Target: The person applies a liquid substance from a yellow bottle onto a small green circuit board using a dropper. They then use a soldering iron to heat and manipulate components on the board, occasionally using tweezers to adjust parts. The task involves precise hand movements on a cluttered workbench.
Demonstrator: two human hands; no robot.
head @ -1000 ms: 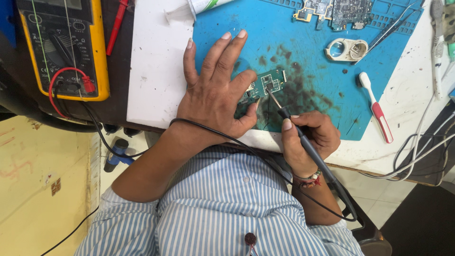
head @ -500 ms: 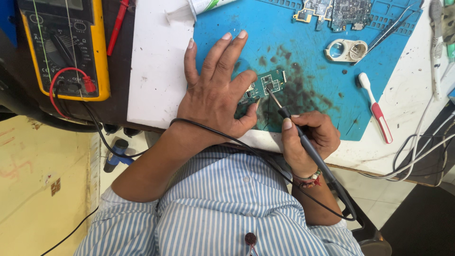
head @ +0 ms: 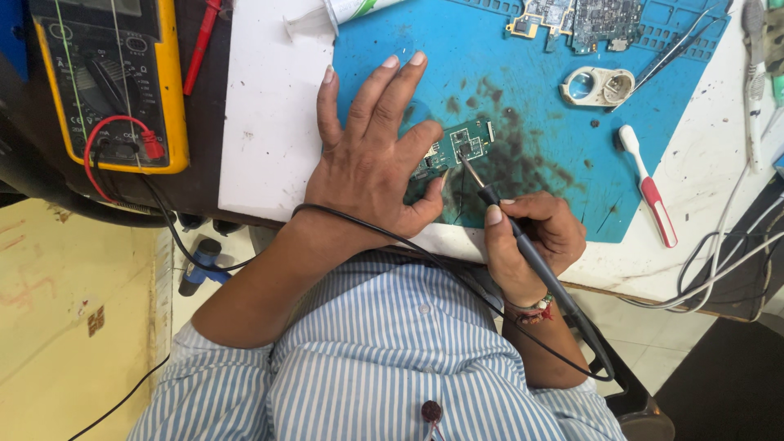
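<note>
At the table's far left edge sits a yellow multimeter (head: 110, 82), well apart from the work, with bare white tabletop (head: 265, 122) between it and the blue mat (head: 490, 73). The left hand (head: 371, 167) lies flat, fingers spread, pinning the small green circuit board (head: 461, 145) near the mat's near edge; the board's long axis runs up to the right. The right hand (head: 535, 241) grips a soldering iron (head: 498, 211) like a pen, tip on the board, pointing up-left; a white-and-red toothbrush (head: 649, 188) lies by the mat's right edge.

1. Bright, even daylight covers my white table top (head: 269, 122); only soft shadows sit under my left hand (head: 371, 163).
2. Focus is sharp at centre; wide-angle bending shows at the frame's edges.
3. The lower right corner falls dim.
</note>
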